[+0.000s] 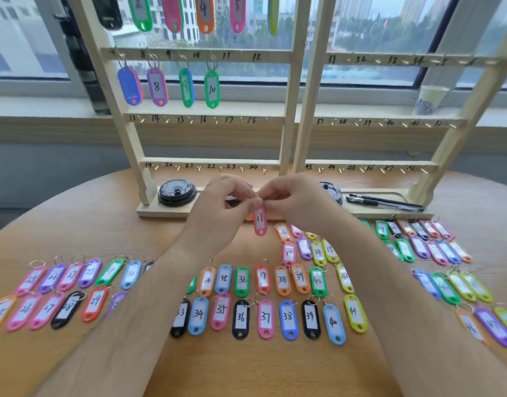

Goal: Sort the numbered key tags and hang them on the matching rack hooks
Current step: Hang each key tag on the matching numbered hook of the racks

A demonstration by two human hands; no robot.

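The two hands were close together in the middle. The left hand [226, 202] and the right hand [292, 202] both pinched the top of the pink tag 11 [260, 220], which hung down between them, just above the table and in front of the bottom of the rack [293, 90]. Its ring was hidden by the fingers.

This looked like the step of getting tag 11 ready to hang. The spot marked 11 [226, 56] was up at 12 o'clock from the hands and had nothing on it. It was just at 3 o'clock from the green tag 10 [212, 88]. The next move would likely be to lift the tag up high and slip its ring over that small hook, which needs a careful aim.

The round wooden table [246, 368] had lots of colored tags [265, 318] in rows from 3 through 6 to 8 o'clock. A black lid [177, 193] sat at 9 o'clock on the rack's base, and pens [387, 203] at 3 o'clock. Behind was a big window [361, 24] with tall buildings outside
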